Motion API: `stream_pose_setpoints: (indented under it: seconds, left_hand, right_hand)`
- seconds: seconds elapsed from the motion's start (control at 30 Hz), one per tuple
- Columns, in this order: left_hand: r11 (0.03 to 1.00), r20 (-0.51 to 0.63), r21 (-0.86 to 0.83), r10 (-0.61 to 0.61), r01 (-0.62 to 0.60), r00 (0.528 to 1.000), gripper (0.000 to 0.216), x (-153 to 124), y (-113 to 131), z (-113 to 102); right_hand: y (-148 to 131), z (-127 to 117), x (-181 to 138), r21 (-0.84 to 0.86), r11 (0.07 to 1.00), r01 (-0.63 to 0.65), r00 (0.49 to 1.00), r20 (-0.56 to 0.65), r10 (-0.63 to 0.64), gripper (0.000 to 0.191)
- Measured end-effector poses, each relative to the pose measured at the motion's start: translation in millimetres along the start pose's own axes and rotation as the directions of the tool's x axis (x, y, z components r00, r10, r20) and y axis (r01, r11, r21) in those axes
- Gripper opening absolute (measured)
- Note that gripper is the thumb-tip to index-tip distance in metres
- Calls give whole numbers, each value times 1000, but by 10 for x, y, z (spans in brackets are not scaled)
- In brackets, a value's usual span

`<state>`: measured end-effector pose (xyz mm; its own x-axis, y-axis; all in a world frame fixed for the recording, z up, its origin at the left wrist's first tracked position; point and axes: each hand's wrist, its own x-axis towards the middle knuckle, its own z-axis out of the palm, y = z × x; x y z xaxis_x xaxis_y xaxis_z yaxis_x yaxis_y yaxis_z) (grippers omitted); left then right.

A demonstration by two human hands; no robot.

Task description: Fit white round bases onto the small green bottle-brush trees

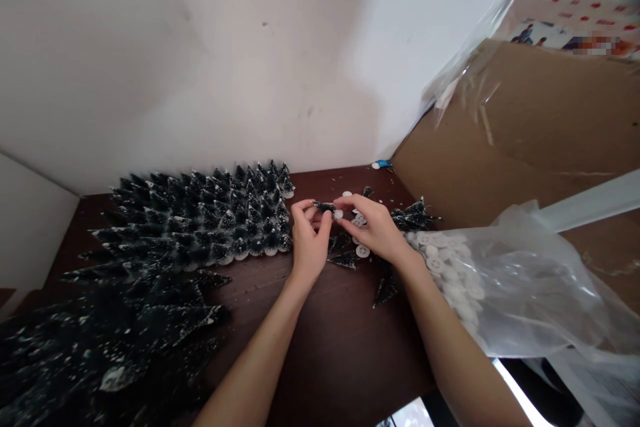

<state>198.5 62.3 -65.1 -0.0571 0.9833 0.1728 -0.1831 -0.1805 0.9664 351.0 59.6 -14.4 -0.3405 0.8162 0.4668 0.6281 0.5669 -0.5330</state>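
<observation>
My left hand (pixel 311 237) pinches a small dark green miniature Christmas tree (pixel 324 205) that lies sideways, its tip toward the left. At the tree's bottom end, my right hand (pixel 369 225) grips a round white plastic base (pixel 339 214) between thumb and fingers. Whether the base is fully seated on the stem I cannot tell. Beneath and beside my right hand lie loose trees (pixel 343 260) and several white bases (pixel 363 251). Left of my hands stand close rows of small trees (pixel 240 213) on white bases.
Larger snow-tipped trees (pixel 110 333) are heaped at the lower left. A clear plastic bag (pixel 525 293) full of white bases lies on the right, before a cardboard box (pixel 565 120). A white wall (pixel 225 67) rises behind the dark brown table (pixel 345 347).
</observation>
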Motion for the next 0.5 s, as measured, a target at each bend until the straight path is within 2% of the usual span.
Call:
stream_pose_setpoints:
  seconds: [0.33, 0.5]
  left_hand:
    - [998, 42, 46, 34, -35, 999, 18, 19, 40, -5]
    - [995, 54, 80, 58, -62, 997, 15, 20, 74, -8]
  right_hand:
    - [7, -6, -19, 24, 999, -20, 1000, 25, 19, 57]
    - [14, -7, -23, 21, 1000, -4, 999, 47, 3, 56]
